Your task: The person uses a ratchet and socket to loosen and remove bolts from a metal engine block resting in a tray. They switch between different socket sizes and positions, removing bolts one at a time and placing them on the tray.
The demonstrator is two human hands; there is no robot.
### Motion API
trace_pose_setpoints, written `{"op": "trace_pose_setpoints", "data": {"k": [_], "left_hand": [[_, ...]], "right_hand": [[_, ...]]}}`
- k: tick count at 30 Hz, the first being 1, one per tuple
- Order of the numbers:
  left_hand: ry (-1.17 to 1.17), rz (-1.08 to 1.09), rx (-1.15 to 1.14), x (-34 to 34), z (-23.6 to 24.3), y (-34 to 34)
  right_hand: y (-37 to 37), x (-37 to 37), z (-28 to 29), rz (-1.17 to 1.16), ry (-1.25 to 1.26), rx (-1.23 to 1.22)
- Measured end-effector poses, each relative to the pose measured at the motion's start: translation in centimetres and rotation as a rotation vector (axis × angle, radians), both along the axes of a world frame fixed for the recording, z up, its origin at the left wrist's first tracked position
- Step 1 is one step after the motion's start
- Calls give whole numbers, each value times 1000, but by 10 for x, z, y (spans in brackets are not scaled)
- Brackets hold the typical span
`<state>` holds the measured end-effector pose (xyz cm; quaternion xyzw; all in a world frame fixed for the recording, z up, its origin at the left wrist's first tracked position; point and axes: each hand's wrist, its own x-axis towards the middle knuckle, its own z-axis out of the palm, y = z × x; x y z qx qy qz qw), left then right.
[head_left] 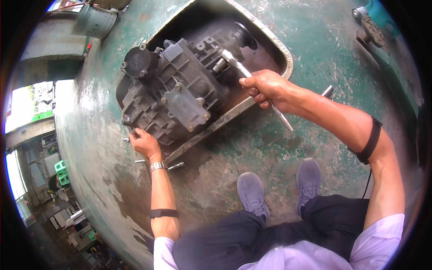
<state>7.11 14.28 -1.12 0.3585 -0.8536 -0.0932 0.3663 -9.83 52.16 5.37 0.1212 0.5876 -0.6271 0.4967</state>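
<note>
A dark grey metal gearbox housing (182, 67), with bolted cover plates and a round fitting, rests tilted in a rimmed metal tray (266, 28). My right hand (269, 90) grips a long steel wrench bar (282, 118), whose head and socket (219, 65) lie at the housing's upper right side. My left hand (145, 145) has its fingers curled at the housing's lower left corner; what they hold, if anything, is hidden. Steel tools (176, 165) lie on the floor just below that hand.
A grey bucket (94, 22) stands at upper left. My shoes (252, 193) are on the worn green floor below the tray. Green machinery (384, 67) is at the right edge, a steel bar end (327, 91) behind my forearm, green stools (60, 171) and clutter at left.
</note>
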Motion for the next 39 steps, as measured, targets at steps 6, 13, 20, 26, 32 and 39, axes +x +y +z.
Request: {"op": "trace_pose_setpoints", "data": {"k": [6,13,20,26,32,39], "left_hand": [[-20,30,-2,2,-6,-9],[-49,31,8,3,-5,-8],[-63,0,58,2,0,-7],[-102,-42,82,7,3,-14],[84,-108,-174,-18,61,10],[-67,-924,711,-94,140,137]], "right_hand": [[34,-4,13,77,98,8],[76,-25,28,11,203,-79],[95,-20,32,95,256,-144],[97,-7,34,254,247,-87],[101,-2,34,305,285,-168],[97,3,50,318,506,-87]]}}
